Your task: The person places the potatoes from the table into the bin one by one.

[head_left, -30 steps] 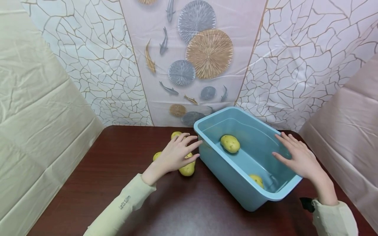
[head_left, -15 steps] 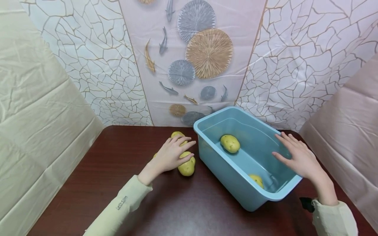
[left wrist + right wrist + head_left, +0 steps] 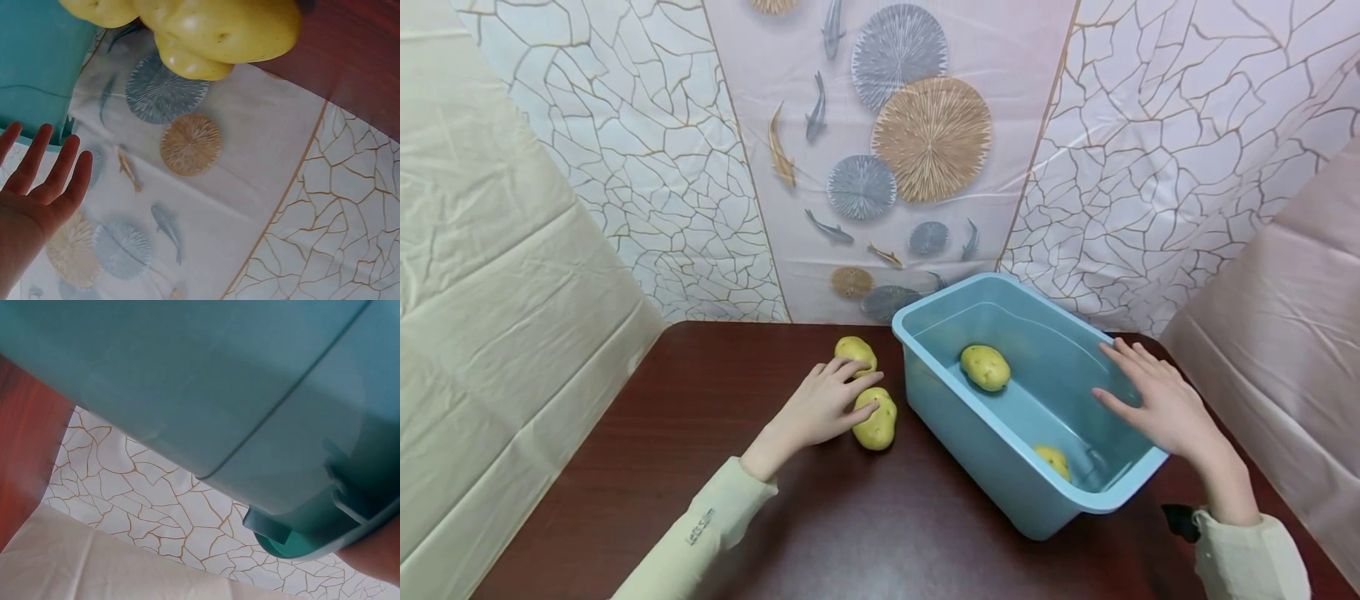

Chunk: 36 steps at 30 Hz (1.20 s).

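The left hand [image 3: 820, 406] has drawn back toward the person since a second ago, uncovering more of the potatoes on the dark table [image 3: 700, 467]. The blue tub [image 3: 977, 442] holds two potatoes; the right hand [image 3: 1157, 400] rests flat-fingered on its far rim. The left fingers lie relaxed against the near potato [image 3: 876, 418] — not gripping, so a nudge could roll it away.
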### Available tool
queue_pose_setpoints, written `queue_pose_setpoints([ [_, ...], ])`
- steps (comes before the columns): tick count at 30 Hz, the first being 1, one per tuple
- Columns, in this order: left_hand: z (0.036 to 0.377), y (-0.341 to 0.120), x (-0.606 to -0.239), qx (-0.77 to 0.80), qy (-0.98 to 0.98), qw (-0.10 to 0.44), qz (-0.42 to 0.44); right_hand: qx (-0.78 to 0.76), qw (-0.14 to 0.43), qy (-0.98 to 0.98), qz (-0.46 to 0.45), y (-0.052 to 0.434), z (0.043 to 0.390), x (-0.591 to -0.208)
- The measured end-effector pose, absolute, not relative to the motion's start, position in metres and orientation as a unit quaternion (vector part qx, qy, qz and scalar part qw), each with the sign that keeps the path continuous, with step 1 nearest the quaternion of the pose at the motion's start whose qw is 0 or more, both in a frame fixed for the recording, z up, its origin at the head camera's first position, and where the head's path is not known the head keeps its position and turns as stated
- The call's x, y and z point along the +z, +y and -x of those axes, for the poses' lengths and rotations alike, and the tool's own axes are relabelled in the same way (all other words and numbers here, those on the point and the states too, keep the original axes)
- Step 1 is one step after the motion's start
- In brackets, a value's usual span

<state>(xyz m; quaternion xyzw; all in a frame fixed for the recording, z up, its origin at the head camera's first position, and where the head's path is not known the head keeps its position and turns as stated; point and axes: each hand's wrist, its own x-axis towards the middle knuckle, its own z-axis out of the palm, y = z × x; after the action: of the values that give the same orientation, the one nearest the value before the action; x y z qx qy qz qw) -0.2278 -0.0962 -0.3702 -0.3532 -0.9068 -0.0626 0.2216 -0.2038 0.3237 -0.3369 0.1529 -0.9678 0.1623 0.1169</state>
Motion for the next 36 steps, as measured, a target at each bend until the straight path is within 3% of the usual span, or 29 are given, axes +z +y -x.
queue_pose_setpoints([
  [18,0.232,-0.12,-0.4,-0.06,-0.917,0.22,0.328,0.163,0.118,-0.968,-0.152,0.323,0.203,-0.336],
  [36,0.232,-0.139,-0.411,-0.077,-0.936,0.179,0.292,0.165,0.118,-0.967,-0.152,0.323,0.202,-0.335],
])
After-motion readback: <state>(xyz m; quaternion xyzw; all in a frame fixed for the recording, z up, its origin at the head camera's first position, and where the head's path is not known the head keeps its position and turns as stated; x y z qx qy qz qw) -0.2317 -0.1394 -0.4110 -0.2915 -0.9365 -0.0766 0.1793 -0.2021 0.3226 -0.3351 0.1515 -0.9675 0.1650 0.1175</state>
